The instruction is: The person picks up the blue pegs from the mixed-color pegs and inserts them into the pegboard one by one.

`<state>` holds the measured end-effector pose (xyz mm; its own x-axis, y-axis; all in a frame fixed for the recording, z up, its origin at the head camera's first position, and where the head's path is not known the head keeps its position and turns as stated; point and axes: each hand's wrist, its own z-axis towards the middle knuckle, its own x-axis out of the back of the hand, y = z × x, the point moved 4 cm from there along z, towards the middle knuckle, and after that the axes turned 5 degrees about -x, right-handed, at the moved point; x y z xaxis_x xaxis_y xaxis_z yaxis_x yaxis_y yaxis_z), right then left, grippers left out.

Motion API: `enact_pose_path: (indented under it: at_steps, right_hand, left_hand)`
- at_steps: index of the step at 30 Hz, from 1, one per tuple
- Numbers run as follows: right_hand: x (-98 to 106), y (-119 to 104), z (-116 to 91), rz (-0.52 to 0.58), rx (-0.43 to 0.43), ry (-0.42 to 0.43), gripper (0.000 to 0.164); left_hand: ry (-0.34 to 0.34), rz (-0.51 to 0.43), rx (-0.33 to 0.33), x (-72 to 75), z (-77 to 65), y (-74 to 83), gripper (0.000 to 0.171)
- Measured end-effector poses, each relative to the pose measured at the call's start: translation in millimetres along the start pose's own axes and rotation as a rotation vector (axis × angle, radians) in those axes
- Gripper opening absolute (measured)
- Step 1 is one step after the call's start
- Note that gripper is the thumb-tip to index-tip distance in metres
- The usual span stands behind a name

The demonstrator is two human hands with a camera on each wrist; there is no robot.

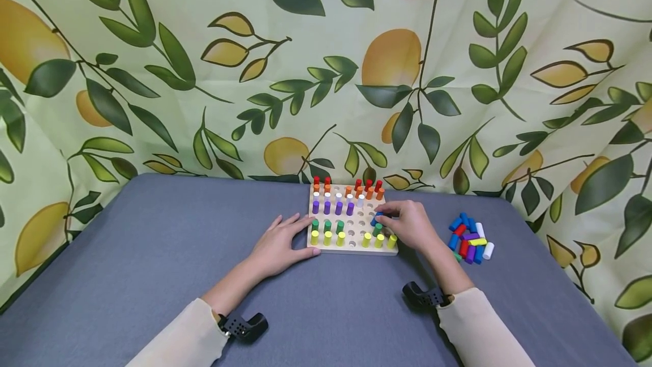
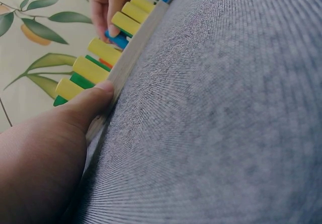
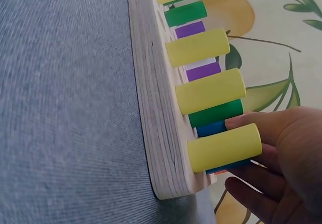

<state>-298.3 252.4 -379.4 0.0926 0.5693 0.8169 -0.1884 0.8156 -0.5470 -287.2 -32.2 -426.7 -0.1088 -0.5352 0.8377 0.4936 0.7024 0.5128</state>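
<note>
Blue-grey cloth (image 1: 168,242) lay under pegboard (image 1: 356,218); left hand (image 1: 279,245), spread, touched it; right hand (image 1: 410,225) pinched blue peg (image 1: 376,219). I judged insertion underway, needing straight seating next.

The left hand (image 1: 278,247) lies spread, while the right hand (image 1: 411,224) pinches.

Head view: bright, diffuse light; soft shadow on desk (image 1: 153,254) along right forearm (image 1: 445,268), lower right of frame. Wrist views dimmer. Left wrist: moiré-like streaking across desk; left hand (image 2: 43,158) shaded, lower left.
</note>
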Motion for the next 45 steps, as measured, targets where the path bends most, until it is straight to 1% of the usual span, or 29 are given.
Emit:
enact_pose_path:
  at_steps: [9,17,20,24,27,33,41,43,45]
  right_hand:
    - [1,1,0,-0.022,0.046,0.010,0.019]
    - [2,1,1,-0.013,0.040,0.018,0.018]
    - [2,1,1,-0.015,0.062,0.030,0.016]
    - [0,-1,2,-0.031,0.116,0.020,0.014]
    - [-2,-2,2,-0.028,0.135,0.006,0.014]
    - [-2,-2,1,-0.022,0.121,-0.017,0.015]
    - [6,-2,-1,-0.009,0.064,-0.108,0.022]
    - [11,-3,-2,-0.008,0.069,-0.109,0.025]
    - [18,-4,-2,-0.007,0.072,-0.091,0.027]
  left_hand:
    - [0.000,0.000,-0.005,-1.3,-0.5,-0.6,0.073]
    - [-0.001,0.003,-0.006,-0.1,-0.1,0.6,0.074]
    - [-0.003,0.005,-0.003,-0.2,0.2,0.6,0.074]
    - [-0.003,0.008,0.000,-0.4,1.0,0.4,0.074]
    - [-0.004,0.009,0.002,-0.4,1.1,0.3,0.074]
    - [-0.008,0.008,0.001,-0.6,0.7,0.9,0.073]
    - [-0.011,0.009,0.004,0.4,0.1,2.2,0.074]
    - [-0.011,0.009,0.002,0.6,0.1,2.6,0.074]
    - [-0.012,0.009,0.001,0.8,0.3,2.9,0.074]
